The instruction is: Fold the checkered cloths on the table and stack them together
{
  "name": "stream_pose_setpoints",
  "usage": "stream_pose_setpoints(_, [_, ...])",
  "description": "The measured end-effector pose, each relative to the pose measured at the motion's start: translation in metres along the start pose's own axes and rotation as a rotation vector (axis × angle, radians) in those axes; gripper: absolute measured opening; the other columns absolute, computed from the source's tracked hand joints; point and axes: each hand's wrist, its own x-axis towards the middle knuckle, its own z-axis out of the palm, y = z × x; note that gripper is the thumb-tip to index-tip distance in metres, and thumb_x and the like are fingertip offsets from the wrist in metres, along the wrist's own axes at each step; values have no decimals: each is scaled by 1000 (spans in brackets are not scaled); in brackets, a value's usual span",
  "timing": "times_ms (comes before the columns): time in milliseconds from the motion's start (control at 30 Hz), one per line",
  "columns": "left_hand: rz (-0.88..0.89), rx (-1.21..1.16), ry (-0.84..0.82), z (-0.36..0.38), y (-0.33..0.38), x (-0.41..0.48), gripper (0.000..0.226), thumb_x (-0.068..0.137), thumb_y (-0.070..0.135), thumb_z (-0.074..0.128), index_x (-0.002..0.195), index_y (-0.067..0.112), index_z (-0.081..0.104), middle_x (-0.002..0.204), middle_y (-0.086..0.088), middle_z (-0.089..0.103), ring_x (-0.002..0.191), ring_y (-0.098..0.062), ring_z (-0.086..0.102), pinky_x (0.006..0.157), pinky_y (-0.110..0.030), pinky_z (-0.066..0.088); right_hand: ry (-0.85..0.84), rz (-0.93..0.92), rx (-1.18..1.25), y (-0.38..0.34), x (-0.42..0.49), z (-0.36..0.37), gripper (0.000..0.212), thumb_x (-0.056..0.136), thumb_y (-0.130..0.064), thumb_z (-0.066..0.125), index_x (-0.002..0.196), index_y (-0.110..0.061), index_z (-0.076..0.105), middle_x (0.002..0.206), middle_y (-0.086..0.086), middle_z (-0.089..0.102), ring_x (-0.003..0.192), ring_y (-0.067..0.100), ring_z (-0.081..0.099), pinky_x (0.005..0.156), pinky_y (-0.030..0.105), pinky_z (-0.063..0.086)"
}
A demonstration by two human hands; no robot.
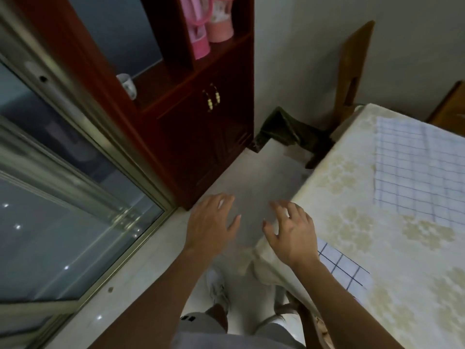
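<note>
We are holding both hands — left hand [211,222], right hand [292,230] — spread and empty at centre frame; 2 checkered cloths [417,170] at right look light and limp — pinch the corners.

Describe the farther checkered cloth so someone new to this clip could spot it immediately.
Start at the table on the right, covered in a cream floral tablecloth. On its far end, near the wooden chair back, lies the larger checkered cloth, spread open. Unlike the nearer checkered cloth beside the right hand, its grid is finer and paler blue.
</note>
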Motion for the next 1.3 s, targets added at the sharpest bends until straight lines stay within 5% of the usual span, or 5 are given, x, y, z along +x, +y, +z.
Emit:
stream_pose_setpoints(267, [-65, -85, 42, 13, -58, 33, 50, 89, 47, 48, 129, 19, 59, 126, -1, 62, 111, -22, 57, 81, -41, 52, -76, -57, -79, -33, 53, 37, 58, 90, -54, 40, 132, -20, 59, 127, 6, 60, 113, 29, 57, 97, 45, 47])
stream_pose_setpoints(733, [-9, -151, -37, 30, -208, 167, 49, 84, 41, 62, 128, 20, 58, 125, -1, 63, 110, -23, 59, 82, -39, 50, -103, 154, -131, -130, 183, 122, 51, 93, -51, 51, 134, -23, 58, 135, 3, 59, 122, 25, 56, 102, 43, 44])
stream_pose_setpoints(1300, [243, -147, -111, 50, -197, 323, 51, 85, 43, 59, 131, 21, 57, 127, 0, 61, 111, -23, 57, 83, -40, 49, -40, 344, -140, -86, 283, 125, 53, 95, -54, 46, 137, -23, 54, 135, 3, 58, 124, 25, 54, 103, 45, 45])
